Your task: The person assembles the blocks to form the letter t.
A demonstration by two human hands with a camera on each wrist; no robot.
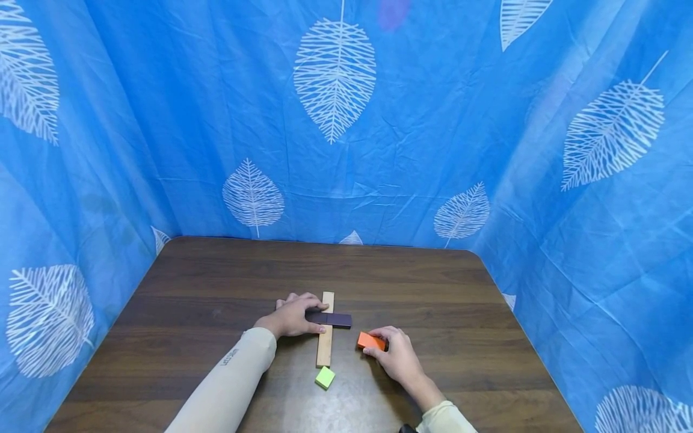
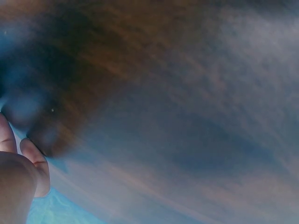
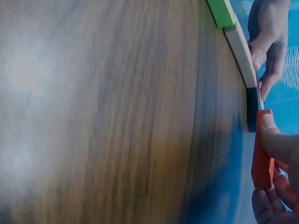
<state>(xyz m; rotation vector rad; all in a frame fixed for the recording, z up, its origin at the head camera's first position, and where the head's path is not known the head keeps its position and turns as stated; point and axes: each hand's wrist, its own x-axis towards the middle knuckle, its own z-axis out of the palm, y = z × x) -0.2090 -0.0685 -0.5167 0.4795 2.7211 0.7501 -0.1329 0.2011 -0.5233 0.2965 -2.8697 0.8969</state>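
In the head view, a cross-like figure lies on the table. A pale wooden strip (image 1: 325, 347) runs lengthwise, and a dark purple block (image 1: 340, 320), with a seam across it, lies crosswise to it. My left hand (image 1: 295, 316) grips the purple block's left part between thumb and fingers, its fingertips by the strip. To the right, my right hand (image 1: 399, 356) pinches an orange block (image 1: 371, 341), apart from the purple one. The right wrist view also shows this orange block (image 3: 262, 158) under the thumb. A lime-green block (image 1: 325, 377) sits by the strip's near end.
The brown wooden table (image 1: 216, 270) has blue curtains (image 1: 400, 120) with white leaf prints behind it and along both sides. A black object (image 1: 407, 428) shows by the right sleeve. The left wrist view is mostly blurred, with only some fingers at its left edge.
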